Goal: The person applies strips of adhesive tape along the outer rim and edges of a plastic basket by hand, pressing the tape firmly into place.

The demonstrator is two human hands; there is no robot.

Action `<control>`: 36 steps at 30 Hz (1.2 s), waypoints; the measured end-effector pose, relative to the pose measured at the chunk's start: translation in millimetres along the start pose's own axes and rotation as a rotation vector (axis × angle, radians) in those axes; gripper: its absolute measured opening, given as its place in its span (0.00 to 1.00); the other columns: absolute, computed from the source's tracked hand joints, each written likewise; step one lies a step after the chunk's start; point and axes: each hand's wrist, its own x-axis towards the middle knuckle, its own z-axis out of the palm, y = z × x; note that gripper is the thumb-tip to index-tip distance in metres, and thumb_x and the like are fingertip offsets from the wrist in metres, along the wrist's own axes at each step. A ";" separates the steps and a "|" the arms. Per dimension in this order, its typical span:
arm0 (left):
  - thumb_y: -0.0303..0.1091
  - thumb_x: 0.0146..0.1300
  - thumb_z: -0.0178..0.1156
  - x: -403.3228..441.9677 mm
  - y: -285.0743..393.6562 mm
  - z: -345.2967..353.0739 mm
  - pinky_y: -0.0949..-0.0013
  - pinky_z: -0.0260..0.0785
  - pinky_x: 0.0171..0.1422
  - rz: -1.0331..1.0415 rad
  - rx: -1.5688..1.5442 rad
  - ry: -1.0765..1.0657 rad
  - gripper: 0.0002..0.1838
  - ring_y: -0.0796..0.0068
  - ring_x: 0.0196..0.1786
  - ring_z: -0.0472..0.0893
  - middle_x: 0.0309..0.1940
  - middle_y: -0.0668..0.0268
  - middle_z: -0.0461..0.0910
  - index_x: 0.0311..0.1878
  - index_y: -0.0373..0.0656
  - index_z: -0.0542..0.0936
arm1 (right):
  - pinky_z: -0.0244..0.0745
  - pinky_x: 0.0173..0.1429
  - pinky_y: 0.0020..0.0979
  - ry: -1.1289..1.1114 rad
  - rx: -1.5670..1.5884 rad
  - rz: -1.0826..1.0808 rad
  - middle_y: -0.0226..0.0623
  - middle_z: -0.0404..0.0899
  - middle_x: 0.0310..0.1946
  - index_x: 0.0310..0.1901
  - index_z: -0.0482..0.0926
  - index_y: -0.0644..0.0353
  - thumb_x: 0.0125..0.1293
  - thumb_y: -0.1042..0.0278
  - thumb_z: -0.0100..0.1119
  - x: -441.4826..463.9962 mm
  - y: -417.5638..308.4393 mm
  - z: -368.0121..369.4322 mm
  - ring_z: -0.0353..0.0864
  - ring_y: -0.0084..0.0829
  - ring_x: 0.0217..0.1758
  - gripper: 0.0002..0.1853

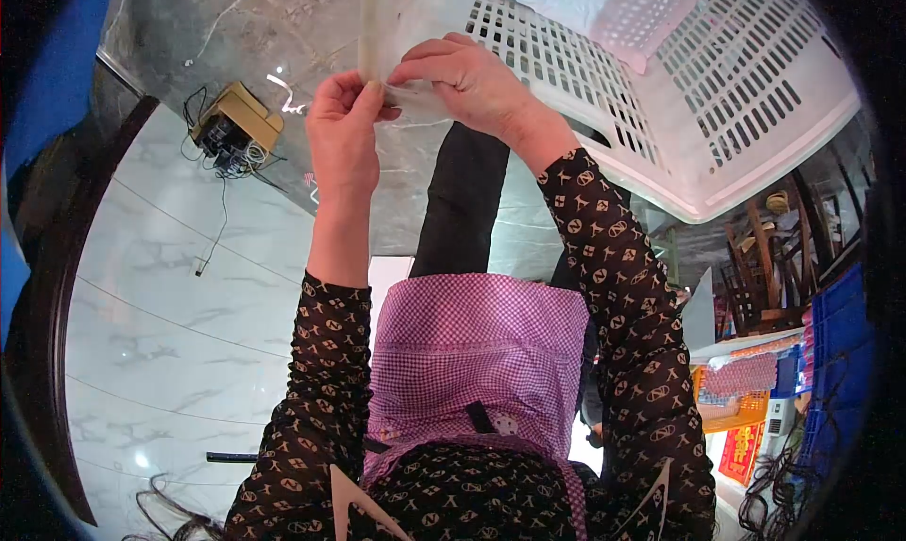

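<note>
Near the top centre, my left hand [351,116] pinches the lower end of a pale, translucent strip [373,32] that runs up out of view. Just to its right, my right hand [464,81] has its thumb and forefinger together beside the strip's end; whatever lies between those fingertips is too small to make out. A bit of thin, clear material hangs below my right fingers. To the right of my hands stands a large white plastic basket [651,154] with slotted walls, holding something pinkish and perforated [651,17].
A cardboard box [247,116] with black devices and cables sits on the floor at the left. Wooden stools [769,258] and blue crates [840,343] are at the right. A purple checked apron [477,352] covers my lap.
</note>
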 end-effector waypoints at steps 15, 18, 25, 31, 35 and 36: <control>0.24 0.62 0.59 -0.6 1.5 1.4 0.73 0.75 0.37 0.002 0.020 0.013 0.08 0.76 0.31 0.79 0.34 0.62 0.80 0.43 0.33 0.75 | 0.71 0.56 0.32 0.004 -0.022 -0.035 0.31 0.80 0.44 0.44 0.82 0.51 0.51 0.85 0.46 0.8 0.6 0.4 0.73 0.36 0.46 0.23; 0.24 0.61 0.59 -0.2 0.5 0.1 0.73 0.75 0.37 0.008 0.009 0.007 0.08 0.77 0.31 0.79 0.34 0.62 0.80 0.43 0.33 0.75 | 0.70 0.56 0.32 -0.017 -0.031 -0.027 0.31 0.80 0.44 0.44 0.82 0.51 0.51 0.85 0.47 1.5 -0.3 0.2 0.74 0.37 0.47 0.23; 0.24 0.62 0.59 -0.2 1.3 0.1 0.73 0.75 0.36 0.010 -0.007 -0.010 0.08 0.77 0.30 0.79 0.34 0.62 0.80 0.42 0.33 0.75 | 0.70 0.56 0.32 -0.008 -0.007 -0.019 0.31 0.81 0.44 0.45 0.82 0.51 0.51 0.86 0.46 1.4 -2.6 -1.7 0.74 0.37 0.46 0.24; 0.24 0.62 0.59 0.1 2.1 0.9 0.73 0.75 0.37 -0.010 -0.007 -0.002 0.08 0.77 0.31 0.79 0.34 0.62 0.80 0.42 0.33 0.75 | 0.71 0.54 0.32 0.009 -0.038 -0.057 0.30 0.81 0.43 0.46 0.82 0.51 0.51 0.86 0.47 0.4 -0.6 1.9 0.74 0.36 0.44 0.23; 0.24 0.62 0.58 -1.8 5.0 4.4 0.73 0.75 0.37 -0.021 0.028 0.028 0.07 0.77 0.32 0.79 0.34 0.62 0.80 0.42 0.33 0.75 | 0.72 0.51 0.31 0.030 -0.045 -0.064 0.29 0.81 0.43 0.45 0.83 0.52 0.51 0.85 0.49 -0.5 -1.6 1.3 0.75 0.36 0.43 0.22; 0.24 0.62 0.58 -1.4 4.5 4.3 0.73 0.75 0.37 -0.019 0.023 0.027 0.07 0.77 0.32 0.78 0.34 0.62 0.80 0.42 0.33 0.75 | 0.72 0.51 0.31 0.030 -0.045 -0.065 0.29 0.81 0.43 0.45 0.83 0.52 0.51 0.85 0.49 -0.4 -2.3 0.8 0.75 0.36 0.43 0.22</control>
